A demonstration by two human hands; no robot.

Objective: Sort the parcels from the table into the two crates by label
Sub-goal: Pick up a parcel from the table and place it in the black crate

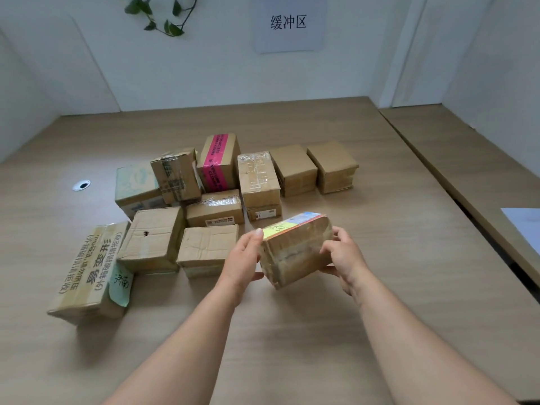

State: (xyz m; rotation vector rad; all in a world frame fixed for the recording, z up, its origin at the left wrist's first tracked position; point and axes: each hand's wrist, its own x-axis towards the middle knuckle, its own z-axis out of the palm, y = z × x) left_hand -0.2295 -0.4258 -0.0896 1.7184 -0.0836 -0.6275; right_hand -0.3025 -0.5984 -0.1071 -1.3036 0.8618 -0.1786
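You hold the small brown taped cardboard parcel (296, 248) up between your left hand (244, 258) and right hand (342, 258), fingers curled round its ends. Its yellow label (277, 228), just past your left fingertips, looks blurry; misread it and you pick the wrong crate.

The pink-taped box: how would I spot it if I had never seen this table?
Find the paper sign on the back wall, then drop to the cluster of parcels on the table. In the cluster's back row, left of centre, stands the pink-taped box. It alone has a bright pink tape strip with dark print running over its top and down its front; its neighbours show only brown or clear tape.
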